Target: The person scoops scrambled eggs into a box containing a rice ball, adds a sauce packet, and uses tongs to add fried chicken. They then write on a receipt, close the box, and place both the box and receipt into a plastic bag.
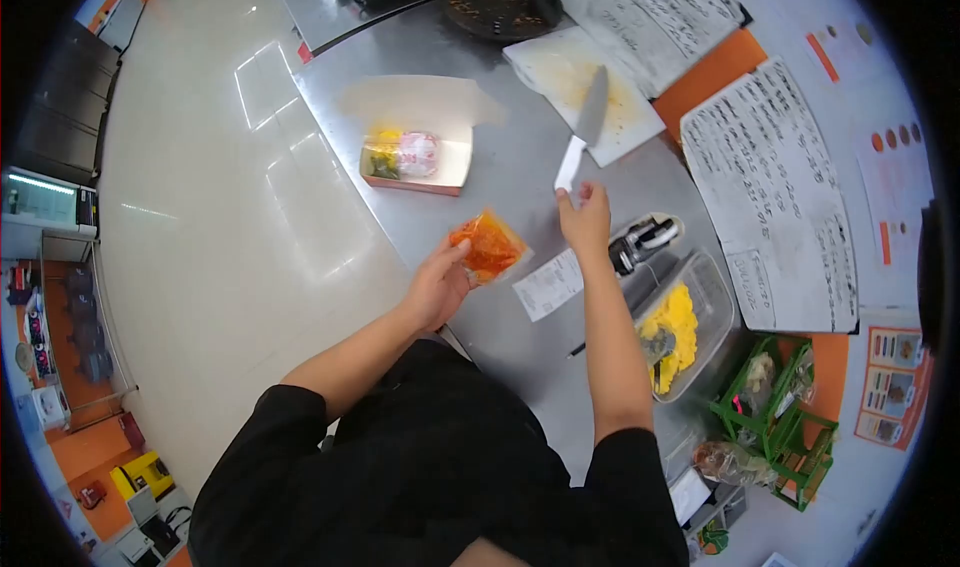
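Note:
My left hand (440,285) is closed around the edge of a clear plastic packet (490,248) of orange-red food, held over the table's near edge. My right hand (586,221) is at the butt of a chef's knife (582,135) with a white handle. Its thumb and fingers are a little apart, and no firm grip on the handle shows. The blade lies on a white cutting board (625,127) marked with yellow stains. Beyond my left hand stands an open cardboard box (455,170) holding a wrapped pink-and-white item (417,154) and a yellow-and-green one.
A printed slip (550,285) lies below my right forearm, near a black-and-white device (645,242). A clear tub (712,307) of yellow food stands to the right. A dark round pan (500,7) sits at the back. Handwritten sheets (770,197) and green baskets (800,432) line the wall side.

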A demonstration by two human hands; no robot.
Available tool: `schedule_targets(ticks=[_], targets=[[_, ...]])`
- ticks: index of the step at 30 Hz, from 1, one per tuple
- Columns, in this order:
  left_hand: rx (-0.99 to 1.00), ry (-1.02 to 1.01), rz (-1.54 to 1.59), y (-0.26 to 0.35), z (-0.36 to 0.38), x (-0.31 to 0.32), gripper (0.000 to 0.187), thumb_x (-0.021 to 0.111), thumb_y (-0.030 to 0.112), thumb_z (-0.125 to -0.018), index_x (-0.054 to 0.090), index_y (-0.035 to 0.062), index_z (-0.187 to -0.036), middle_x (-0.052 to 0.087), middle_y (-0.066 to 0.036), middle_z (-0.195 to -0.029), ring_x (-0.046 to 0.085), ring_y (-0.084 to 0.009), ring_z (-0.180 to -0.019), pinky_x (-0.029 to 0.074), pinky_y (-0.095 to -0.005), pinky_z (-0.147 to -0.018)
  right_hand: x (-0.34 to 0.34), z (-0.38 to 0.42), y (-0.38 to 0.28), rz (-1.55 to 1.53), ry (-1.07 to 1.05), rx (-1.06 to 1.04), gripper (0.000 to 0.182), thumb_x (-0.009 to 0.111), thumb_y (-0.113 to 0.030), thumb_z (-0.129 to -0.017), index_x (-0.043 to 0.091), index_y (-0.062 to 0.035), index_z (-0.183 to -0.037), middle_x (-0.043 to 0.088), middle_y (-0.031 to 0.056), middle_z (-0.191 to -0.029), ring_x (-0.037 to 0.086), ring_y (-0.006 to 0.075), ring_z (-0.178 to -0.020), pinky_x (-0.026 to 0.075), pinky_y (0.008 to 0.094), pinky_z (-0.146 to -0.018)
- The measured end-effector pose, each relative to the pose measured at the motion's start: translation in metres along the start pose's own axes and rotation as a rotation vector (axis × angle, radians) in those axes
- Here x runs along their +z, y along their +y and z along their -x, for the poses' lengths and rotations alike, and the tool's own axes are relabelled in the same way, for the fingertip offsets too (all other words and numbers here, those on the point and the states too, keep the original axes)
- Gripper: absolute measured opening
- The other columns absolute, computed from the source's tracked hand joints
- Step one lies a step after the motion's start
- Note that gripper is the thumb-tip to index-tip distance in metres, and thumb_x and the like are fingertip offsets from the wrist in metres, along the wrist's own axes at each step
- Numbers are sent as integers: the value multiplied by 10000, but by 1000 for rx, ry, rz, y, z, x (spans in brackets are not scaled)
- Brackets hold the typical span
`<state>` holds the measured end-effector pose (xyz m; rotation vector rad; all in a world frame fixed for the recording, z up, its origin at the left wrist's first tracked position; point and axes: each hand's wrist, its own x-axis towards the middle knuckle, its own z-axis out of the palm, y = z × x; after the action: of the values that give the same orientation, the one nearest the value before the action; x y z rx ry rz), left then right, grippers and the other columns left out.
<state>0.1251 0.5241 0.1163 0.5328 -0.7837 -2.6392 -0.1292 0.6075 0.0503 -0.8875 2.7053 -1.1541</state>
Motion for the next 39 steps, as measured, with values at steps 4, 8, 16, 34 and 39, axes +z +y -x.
schedule_targets(ticks=[4, 8, 16, 34, 39], targets=[[27, -23, 15, 33, -19, -19, 554, 526, 122, -938, 307, 76, -1444, 434, -120, -1411, 448, -271, -1321, 370, -484, -1092, 49, -57, 4, 162, 87, 135, 641, 776, -306, -766, 515, 62, -1221, 574, 247, -1204, 577, 407, -1099, 460, 446, -931], [6, -43, 123, 49, -33, -24, 610, 536, 79, -892, 284, 80, -1448, 408, -124, -1426, 453, -289, -1316, 372, -493, -1090, 48, -85, 26, 128, -7, 310, 676, 767, -293, -731, 515, 71, -1241, 649, 257, -1060, 634, 388, -981, 494, 421, -885], [-16, -138, 101, 66, -71, -27, 699, 526, 88, -852, 233, 98, -1487, 366, -128, -1481, 377, -326, -1377, 388, -539, -1074, -71, 39, -18, -275, -148, 368, 397, 723, -97, -813, 544, 45, -1137, 605, 61, -758, 540, 106, -506, 420, 264, -442], [162, -40, 46, 54, -117, -1, 705, 461, 12, -878, 170, 144, -1507, 323, -154, -1481, 434, -342, -1335, 428, -504, -1062, -167, 208, -29, -296, -420, 361, 454, 820, -109, -774, 654, 37, -1171, 639, 33, -744, 545, 57, -654, 463, 221, -630], [163, -30, 37, 52, -113, 5, 710, 462, 14, -878, 166, 150, -1509, 331, -153, -1476, 444, -336, -1328, 431, -485, -1052, -166, 207, -27, -300, -476, 347, 443, 818, -105, -774, 657, 36, -1162, 628, 40, -732, 532, 57, -643, 453, 225, -612]])
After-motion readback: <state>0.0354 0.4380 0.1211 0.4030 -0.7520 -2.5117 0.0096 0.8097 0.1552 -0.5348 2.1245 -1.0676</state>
